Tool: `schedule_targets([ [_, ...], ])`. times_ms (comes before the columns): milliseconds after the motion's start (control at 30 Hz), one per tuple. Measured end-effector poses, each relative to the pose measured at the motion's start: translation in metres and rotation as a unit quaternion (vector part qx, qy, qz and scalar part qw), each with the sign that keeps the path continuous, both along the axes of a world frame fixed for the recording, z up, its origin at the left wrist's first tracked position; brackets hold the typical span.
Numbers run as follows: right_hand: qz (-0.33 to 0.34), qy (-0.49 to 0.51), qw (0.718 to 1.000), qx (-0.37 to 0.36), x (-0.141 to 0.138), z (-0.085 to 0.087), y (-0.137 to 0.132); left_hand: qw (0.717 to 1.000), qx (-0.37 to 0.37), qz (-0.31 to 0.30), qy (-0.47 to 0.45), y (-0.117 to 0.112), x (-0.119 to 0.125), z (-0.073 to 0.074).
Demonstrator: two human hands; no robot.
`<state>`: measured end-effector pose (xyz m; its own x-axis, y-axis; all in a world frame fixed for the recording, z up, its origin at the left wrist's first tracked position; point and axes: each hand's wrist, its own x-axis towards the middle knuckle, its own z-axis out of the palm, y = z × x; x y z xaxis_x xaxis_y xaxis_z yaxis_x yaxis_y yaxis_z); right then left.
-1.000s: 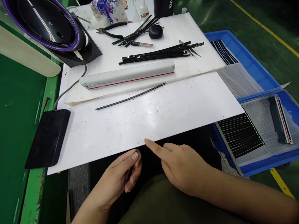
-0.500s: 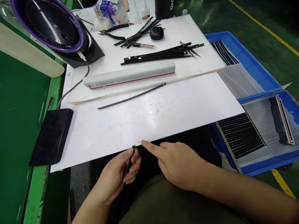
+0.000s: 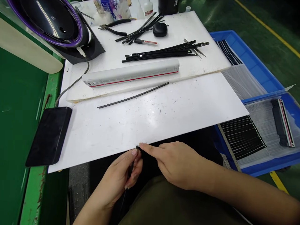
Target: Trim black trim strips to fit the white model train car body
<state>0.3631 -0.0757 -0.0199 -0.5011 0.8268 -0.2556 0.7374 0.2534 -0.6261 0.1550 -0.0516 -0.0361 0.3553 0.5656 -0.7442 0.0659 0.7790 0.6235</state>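
We note one thin black strip (image 3: 130, 170); near-upright; top end at the white board's (image 3: 140, 125) front edge.

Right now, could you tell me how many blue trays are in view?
2. Both are right of the white board: the far blue tray holds clear film, and the near blue tray holds black strips and a red-striped part. The board covers their left sides.

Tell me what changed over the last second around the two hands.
The left hand raised its thin black strip to the white board's near edge. The right hand slid left until its forefinger tip met the strip's top end. The left hand kept its grip; the phone and single strip on the board stayed put.
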Motion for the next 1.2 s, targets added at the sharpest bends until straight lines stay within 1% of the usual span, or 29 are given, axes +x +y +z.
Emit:
schedule_targets([
  [233,0.015,0.002,1.0,0.01,0.0025,0.0011,0.006,1.0,0.0,0.002,0.006,-0.0006,-0.0043,-0.0051],
  [433,0.035,-0.031,0.998,0.036,0.0046,0.0017,0.0093,1.0,-0.006,0.001,0.015,0.0,-0.0041,-0.0041],
  [600,0.036,-0.06,0.997,0.043,0.0031,0.0008,0.007,1.0,0.0,-0.003,0.027,0.0004,-0.004,-0.0043],
  [700,0.031,-0.074,0.996,0.035,0.0027,-0.0007,0.0063,0.999,-0.004,-0.003,0.033,0.0004,-0.0038,-0.0026],
  [833,0.015,-0.031,0.999,0.003,0.0039,-0.0035,0.006,0.999,-0.005,-0.003,0.04,0.001,-0.0015,0.0022],
  [933,0.008,-0.002,1.0,0.002,0.005,-0.0039,0.0053,0.999,0.0,-0.007,0.036,0.0016,-0.0009,0.0031],
  [1200,0.034,-0.027,0.999,0.024,0.0049,-0.0014,0.0069,0.999,0.002,-0.01,0.034,0.0024,-0.0009,-0.0004],
])
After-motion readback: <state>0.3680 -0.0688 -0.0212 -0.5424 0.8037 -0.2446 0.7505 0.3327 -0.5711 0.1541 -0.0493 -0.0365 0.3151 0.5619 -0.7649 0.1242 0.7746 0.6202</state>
